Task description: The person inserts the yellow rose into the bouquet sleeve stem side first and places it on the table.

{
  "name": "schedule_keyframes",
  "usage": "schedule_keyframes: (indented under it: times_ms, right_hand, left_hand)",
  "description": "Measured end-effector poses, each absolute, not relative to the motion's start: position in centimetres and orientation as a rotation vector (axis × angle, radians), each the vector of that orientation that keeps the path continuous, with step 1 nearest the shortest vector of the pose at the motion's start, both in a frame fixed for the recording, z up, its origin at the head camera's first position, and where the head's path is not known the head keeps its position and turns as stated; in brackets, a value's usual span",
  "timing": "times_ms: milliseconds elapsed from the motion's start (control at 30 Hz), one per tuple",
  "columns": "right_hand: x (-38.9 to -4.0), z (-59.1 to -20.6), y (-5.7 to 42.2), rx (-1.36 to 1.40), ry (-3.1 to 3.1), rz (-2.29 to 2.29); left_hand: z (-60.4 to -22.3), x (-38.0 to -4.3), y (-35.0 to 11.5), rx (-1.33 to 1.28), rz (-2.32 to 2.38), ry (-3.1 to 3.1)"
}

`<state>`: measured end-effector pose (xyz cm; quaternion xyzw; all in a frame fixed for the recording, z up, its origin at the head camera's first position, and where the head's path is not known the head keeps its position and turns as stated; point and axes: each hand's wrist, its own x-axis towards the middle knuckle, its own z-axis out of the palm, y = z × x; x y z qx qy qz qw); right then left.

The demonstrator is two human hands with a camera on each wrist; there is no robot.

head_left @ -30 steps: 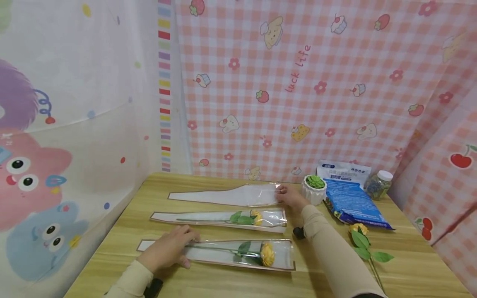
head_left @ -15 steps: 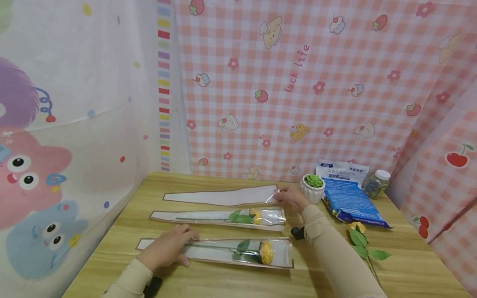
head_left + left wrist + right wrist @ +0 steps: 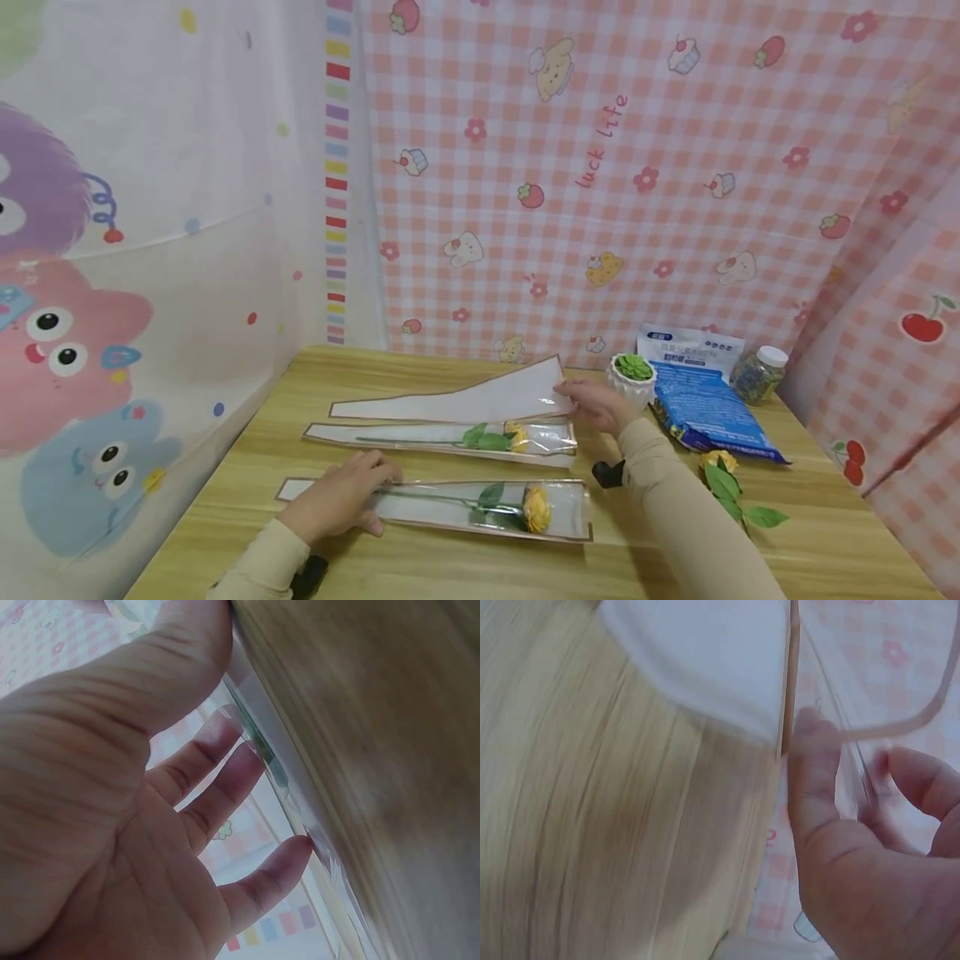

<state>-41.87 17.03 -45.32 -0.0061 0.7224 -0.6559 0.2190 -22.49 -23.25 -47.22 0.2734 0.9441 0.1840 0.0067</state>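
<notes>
At the back of the table lies a long tapered flower sleeve, white with a brown border and no flower in it. My right hand pinches its wide right end, which is lifted and tilted. Up close in the right wrist view, clear film passes between the fingers. My left hand rests over the narrow left part of the front sleeve, fingers extended and touching it. A yellow rose is inside that one. Between the two lies a middle sleeve with another yellow rose.
On the right lies a loose yellow rose with green leaves. Behind it are a blue and white bag, a small potted succulent and a lidded jar. Patterned cloths hang behind and beside the wooden table.
The back sleeve's wide end first dipped and narrowed, then rose and spread out under my right hand, shifting slightly left overall. My left hand has stayed in place.
</notes>
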Motion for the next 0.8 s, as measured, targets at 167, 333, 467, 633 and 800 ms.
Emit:
schedule_keyframes:
  times_ms: [167,333,467,633,800]
  right_hand:
    - [-41.9,-45.4,18.0,-0.075,1.938,-1.876]
    - [-41.8,-45.4,18.6,-0.283,1.94,-1.863]
    - [-41.7,-45.2,18.6,-0.319,2.038,-1.802]
    - [-41.4,-45.0,18.2,-0.365,2.303,-1.619]
    - [-41.0,-44.8,17.7,-0.49,2.487,-1.422]
  left_hand:
    - [-47.3,-22.7,-23.3,0.865,0.552,2.97]
    - [-47.5,-22.7,-23.3,0.872,0.55,2.974]
    - [-47.6,-22.7,-23.4,0.861,0.552,2.979]
    - [-47.7,-22.7,-23.4,0.84,0.558,2.975]
    - [-47.7,-22.7,-23.5,0.836,0.564,2.969]
